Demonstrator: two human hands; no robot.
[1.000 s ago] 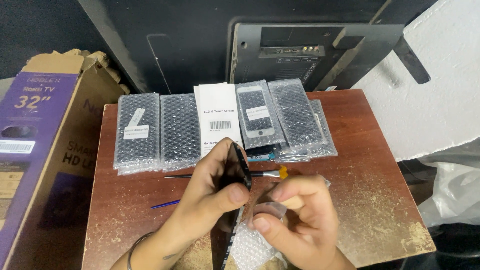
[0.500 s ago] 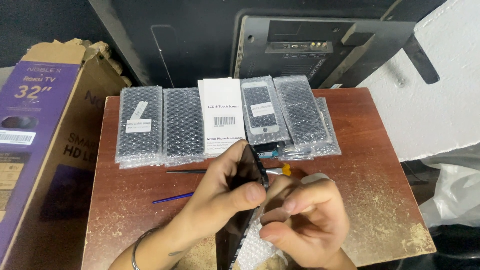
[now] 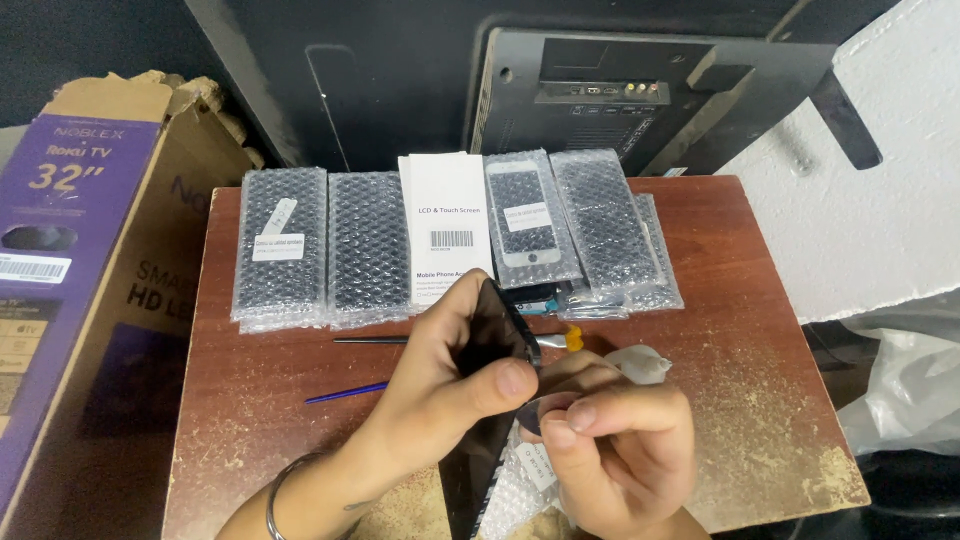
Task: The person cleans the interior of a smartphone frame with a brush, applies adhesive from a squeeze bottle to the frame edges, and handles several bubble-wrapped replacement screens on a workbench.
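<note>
Nearest the camera, the left hand (image 3: 440, 390) has its grip clenched on a dark phone screen panel (image 3: 488, 400), held on edge with the thumb pressed to its face; the right hand (image 3: 615, 440) pinches at the panel's edge, fingers curled tight, though what exactly sits between them cannot be told; the panel is in the air, just above a piece of bubble wrap (image 3: 520, 480) lying on the counter (image 3: 760, 400) under both hands. Against a second ago the panel has tilted a little more upright and the right hand has closed in nearer the left thumb, so the work at that edge looks to be under way rather than finished.

Just beyond the hands lie a thin black tool (image 3: 375, 340), a blue pen-like stick (image 3: 345, 393) and a small orange-handled tool (image 3: 572, 338), partly hidden. Farther back runs a row of flat packages: two bubble-wrapped packs on the left (image 3: 282, 250) (image 3: 368, 248), the first with a small white label; a tall white box (image 3: 447, 230) bearing a barcode; a wrapped pack showing a white phone front (image 3: 528, 220); more wrapped packs to the right (image 3: 608, 225). Left of the counter stands a purple and brown cardboard carton (image 3: 70, 250); behind everything leans the dark back of a television (image 3: 640, 90).
</note>
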